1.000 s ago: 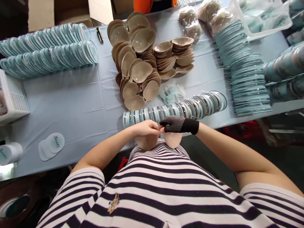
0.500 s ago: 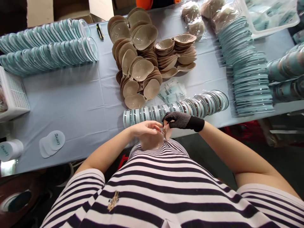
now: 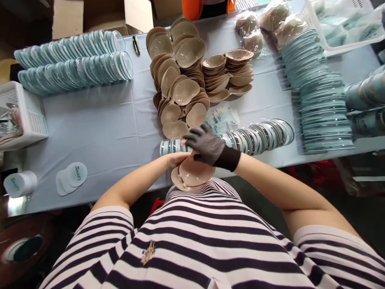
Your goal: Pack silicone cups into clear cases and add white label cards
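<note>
At the far left, the left basket [image 3: 35, 114] held jumbled brownish pieces; in front of it a disc stack [image 3: 20, 184] and loose discs [image 3: 77, 175] lay near the front edge of the table [image 3: 102, 128]. Teal cases [image 3: 78, 74] stood in two rows by the back edge, with an open-flapped carton [image 3: 138, 15] beyond. A broad stretch of cloth between left basket and piled pads [image 3: 185, 90] gave room for moving. At the front edge, the left hand [image 3: 178, 159] gripped the pad pair [image 3: 198, 172], its fingers partly hidden; the gloved right hand [image 3: 207, 146] lay over the pair's top, fingers outstretched and blurred, and whether its thumb pinched could not be told. Past it, a case row [image 3: 261, 138] followed the front edge, packets [image 3: 227, 118] just behind. Rightward, clear bags [image 3: 252, 42] held pads, stacked cases [image 3: 325, 104] reached nearly to the front edge, and the right basket [image 3: 350, 48] held teal packs.
</note>
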`<state>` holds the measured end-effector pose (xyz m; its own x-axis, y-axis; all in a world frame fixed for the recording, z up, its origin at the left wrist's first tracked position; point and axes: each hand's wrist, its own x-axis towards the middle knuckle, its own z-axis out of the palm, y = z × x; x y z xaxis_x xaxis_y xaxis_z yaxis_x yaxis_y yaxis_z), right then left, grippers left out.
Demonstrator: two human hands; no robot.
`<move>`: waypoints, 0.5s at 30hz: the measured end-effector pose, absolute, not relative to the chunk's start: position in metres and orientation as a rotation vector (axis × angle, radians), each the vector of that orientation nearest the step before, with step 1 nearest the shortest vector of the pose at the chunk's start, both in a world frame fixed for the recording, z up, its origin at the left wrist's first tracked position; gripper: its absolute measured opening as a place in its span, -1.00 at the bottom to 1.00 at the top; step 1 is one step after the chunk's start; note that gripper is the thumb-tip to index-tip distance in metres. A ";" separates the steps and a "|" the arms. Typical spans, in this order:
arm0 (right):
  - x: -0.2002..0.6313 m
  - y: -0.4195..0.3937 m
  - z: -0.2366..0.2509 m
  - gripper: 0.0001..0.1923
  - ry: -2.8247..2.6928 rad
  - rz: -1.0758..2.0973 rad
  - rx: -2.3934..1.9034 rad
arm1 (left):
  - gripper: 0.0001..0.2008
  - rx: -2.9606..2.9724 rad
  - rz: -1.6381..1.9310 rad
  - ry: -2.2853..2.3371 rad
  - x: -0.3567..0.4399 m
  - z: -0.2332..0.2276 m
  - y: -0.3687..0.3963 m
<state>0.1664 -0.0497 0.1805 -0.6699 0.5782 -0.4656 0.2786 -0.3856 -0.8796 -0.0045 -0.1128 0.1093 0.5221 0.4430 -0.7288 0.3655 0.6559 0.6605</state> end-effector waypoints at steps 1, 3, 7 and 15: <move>0.181 -0.047 0.173 -0.49 -1.977 1.861 -1.187 | -0.52 0.802 0.077 1.032 -0.005 0.111 -0.116; 0.208 -0.049 0.156 -0.48 -2.329 1.555 -1.315 | -0.51 0.509 0.145 0.973 -0.005 0.112 -0.122; 0.224 -0.076 0.121 -0.69 -2.319 1.642 -1.545 | -0.44 0.070 0.156 0.914 -0.006 0.111 -0.127; 0.197 -0.100 0.112 -0.62 -2.111 1.629 -1.624 | -0.56 0.122 0.211 0.959 0.003 0.127 -0.119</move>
